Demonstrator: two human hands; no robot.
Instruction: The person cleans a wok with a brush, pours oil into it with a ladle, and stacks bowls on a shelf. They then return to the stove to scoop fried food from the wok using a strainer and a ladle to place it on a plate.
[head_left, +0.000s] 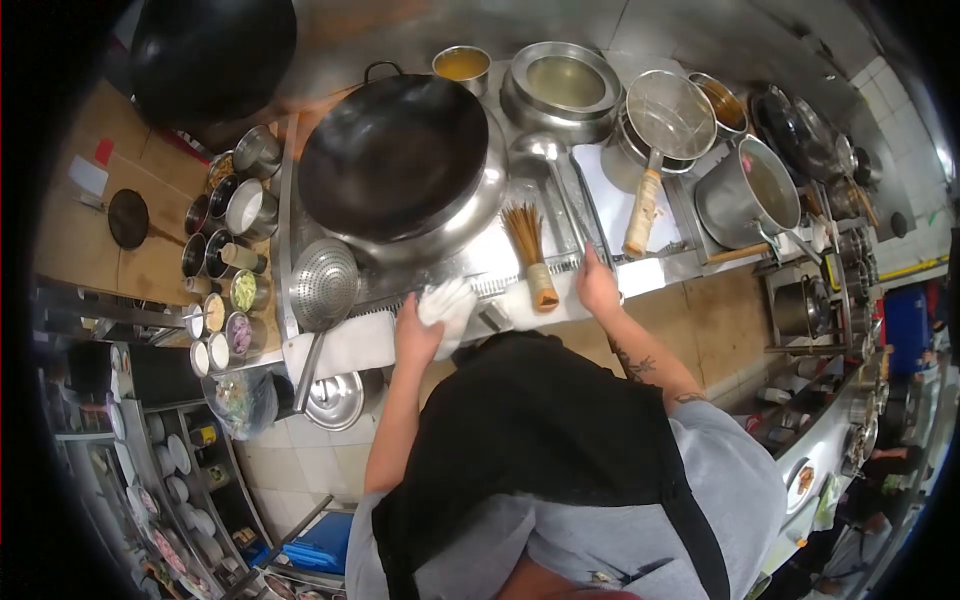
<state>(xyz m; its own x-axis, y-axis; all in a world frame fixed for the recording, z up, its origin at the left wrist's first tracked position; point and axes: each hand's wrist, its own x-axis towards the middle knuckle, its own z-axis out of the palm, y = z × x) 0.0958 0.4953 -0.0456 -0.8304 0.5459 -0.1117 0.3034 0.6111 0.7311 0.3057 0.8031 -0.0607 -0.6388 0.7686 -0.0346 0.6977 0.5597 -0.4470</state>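
My left hand grips a bunched white cloth at the front edge of the steel stove counter. In my right hand is the handle of a ladle, whose bowl rests farther back on the counter. A dark wok sits on the burner ahead of my left hand. Between my hands lies a bamboo wok brush, bristles pointing away from me. A perforated strainer lies left of my left hand, its handle hanging over the edge beside a folded white towel.
A mesh strainer rests over a pot at the right, near a large pot of liquid. Several small containers of ingredients line the left side. A covered pot lid is below the counter. Another wok hangs upper left.
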